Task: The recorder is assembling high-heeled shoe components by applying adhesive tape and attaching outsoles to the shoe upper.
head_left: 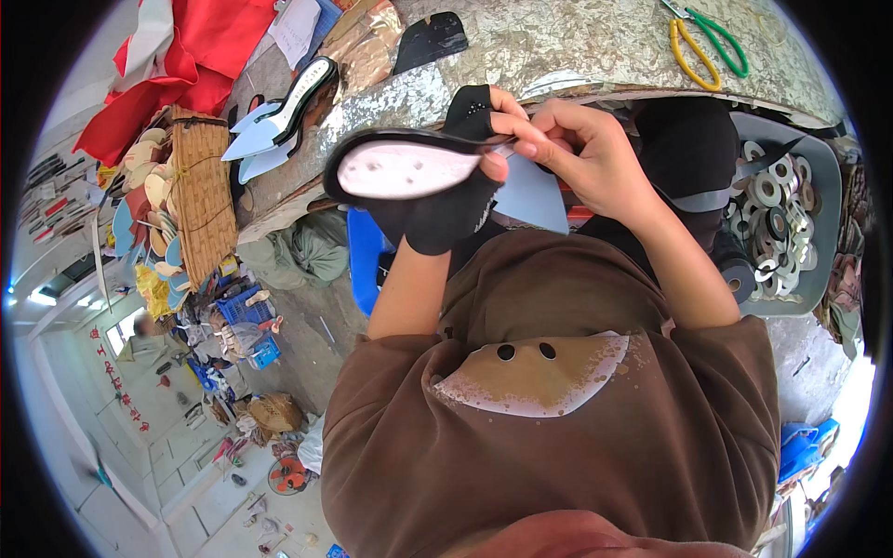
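My left hand, in a black fingerless glove, grips a shoe sole piece with a whitish-pink face and a glossy black rim. Its wide end faces left, and its narrow end lies between the fingers and thumb. Bare and bent, my right hand pinches at that narrow end; what sits between its fingertips is too small to make out. Below the fingers hangs a light blue pointed piece. A similar black-rimmed sole with light blue points rests on the bench edge to the left.
Yellow- and green-handled scissors lie on the worn bench, and a black flat piece lies farther left. To the right stands a grey bin of tape rolls. A woven basket and red material are at left.
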`<state>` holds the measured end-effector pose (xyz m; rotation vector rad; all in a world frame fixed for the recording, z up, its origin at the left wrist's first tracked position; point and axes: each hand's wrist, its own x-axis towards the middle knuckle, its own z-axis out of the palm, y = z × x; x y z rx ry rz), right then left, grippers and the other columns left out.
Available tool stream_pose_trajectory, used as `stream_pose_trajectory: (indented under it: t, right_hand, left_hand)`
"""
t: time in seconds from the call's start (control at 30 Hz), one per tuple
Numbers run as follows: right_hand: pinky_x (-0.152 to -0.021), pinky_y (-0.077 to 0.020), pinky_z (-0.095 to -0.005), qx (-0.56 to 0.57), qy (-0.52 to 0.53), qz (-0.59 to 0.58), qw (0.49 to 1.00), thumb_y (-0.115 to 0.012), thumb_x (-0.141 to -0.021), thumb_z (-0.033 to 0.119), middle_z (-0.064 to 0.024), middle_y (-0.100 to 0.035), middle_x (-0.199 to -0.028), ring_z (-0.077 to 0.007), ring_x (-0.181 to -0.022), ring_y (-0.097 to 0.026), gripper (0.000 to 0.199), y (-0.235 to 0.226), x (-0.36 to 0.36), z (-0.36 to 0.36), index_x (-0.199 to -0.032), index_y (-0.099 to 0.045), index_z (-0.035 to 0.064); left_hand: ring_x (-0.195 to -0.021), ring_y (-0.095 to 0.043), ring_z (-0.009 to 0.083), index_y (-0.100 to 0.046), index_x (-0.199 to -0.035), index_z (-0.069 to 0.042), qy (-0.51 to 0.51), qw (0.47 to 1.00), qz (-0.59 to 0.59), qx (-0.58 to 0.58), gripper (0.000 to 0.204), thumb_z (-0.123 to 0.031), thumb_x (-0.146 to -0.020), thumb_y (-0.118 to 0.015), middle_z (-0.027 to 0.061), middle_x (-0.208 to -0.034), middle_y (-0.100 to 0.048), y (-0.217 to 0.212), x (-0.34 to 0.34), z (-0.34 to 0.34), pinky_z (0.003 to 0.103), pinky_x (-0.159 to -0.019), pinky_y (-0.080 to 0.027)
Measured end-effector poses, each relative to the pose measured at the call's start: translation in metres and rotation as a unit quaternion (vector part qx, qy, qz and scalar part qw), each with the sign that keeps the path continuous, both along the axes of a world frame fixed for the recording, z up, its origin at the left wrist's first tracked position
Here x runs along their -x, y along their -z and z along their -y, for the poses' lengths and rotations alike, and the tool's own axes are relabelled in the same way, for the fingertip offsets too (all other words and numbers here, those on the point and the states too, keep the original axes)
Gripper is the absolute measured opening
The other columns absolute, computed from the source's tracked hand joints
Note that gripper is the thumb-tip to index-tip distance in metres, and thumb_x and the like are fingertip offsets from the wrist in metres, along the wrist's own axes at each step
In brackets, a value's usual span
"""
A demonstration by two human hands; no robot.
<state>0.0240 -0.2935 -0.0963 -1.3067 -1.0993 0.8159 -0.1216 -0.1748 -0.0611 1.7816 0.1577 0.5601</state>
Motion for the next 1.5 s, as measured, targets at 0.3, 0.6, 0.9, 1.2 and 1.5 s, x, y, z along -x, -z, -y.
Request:
stream_pose_trajectory:
  t: [0.3,0.6,0.9,1.2,1.5]
  right_hand:
    - [-0.061,-0.0451,-0.0338,0.061,-0.089,0.177,0.978,-0.068,-0.089,0.031,-0.0105,-0.061,-0.068,-0.0217,-0.063,-0.058,0.029,-0.021,-0.059,0.037,-0.088,-0.070,0.0019]
    - [-0.076,-0.0505,-0.0491,0.385,0.199,0.551,0.713,-0.052,-0.092,0.028,-0.0178,-0.066,-0.106,-0.0370,-0.100,-0.063,0.046,0.010,-0.186,0.033,-0.137,-0.045,0.0176]
    - [-0.079,-0.0505,-0.0325,0.069,0.167,0.273,0.945,-0.064,-0.079,-0.001,-0.0088,-0.062,-0.088,-0.0200,-0.083,-0.064,0.034,-0.001,-0.109,0.048,-0.110,-0.053,0.0049]
    - [-0.096,-0.0432,-0.0443,0.223,-0.090,-0.035,0.970,-0.070,-0.082,0.041,-0.0252,-0.052,-0.126,-0.0435,-0.113,-0.055,0.081,0.023,0.028,0.074,-0.143,-0.028,0.0069]
    - [-0.096,-0.0428,-0.0451,0.248,-0.077,-0.045,0.965,-0.063,-0.088,0.040,-0.0259,-0.052,-0.126,-0.0414,-0.114,-0.055,0.072,0.002,0.012,0.065,-0.141,-0.029,0.0059]
  left_hand:
    - [-0.083,-0.062,0.0190,-0.058,-0.101,0.001,0.160,0.921,-0.210,0.287,0.072,-0.063,-0.073,-0.074,0.0100,-0.088,-0.063,-0.004,0.030,-0.032,0.029,-0.072,-0.047]
    - [-0.082,-0.066,0.0210,-0.053,-0.107,-0.005,-0.029,0.938,-0.039,0.342,0.055,-0.057,-0.091,-0.058,0.0182,-0.090,-0.067,0.002,0.003,-0.046,0.032,-0.073,-0.054]
    - [-0.076,-0.061,0.0129,-0.064,-0.096,0.000,-0.313,0.949,-0.017,-0.025,0.017,-0.016,-0.091,-0.067,0.0050,-0.086,-0.066,0.014,-0.006,-0.029,0.029,-0.069,-0.048]
    - [-0.075,-0.063,0.0270,-0.062,-0.103,0.002,-0.283,0.879,0.084,-0.374,0.022,-0.011,-0.087,-0.069,0.0126,-0.083,-0.063,0.047,-0.009,-0.020,0.036,-0.068,-0.052]
    - [-0.068,-0.063,0.0211,-0.063,-0.104,-0.003,-0.089,0.774,0.156,-0.607,0.033,-0.019,-0.078,-0.076,0.0111,-0.090,-0.064,0.033,-0.012,0.000,0.030,-0.054,-0.046]
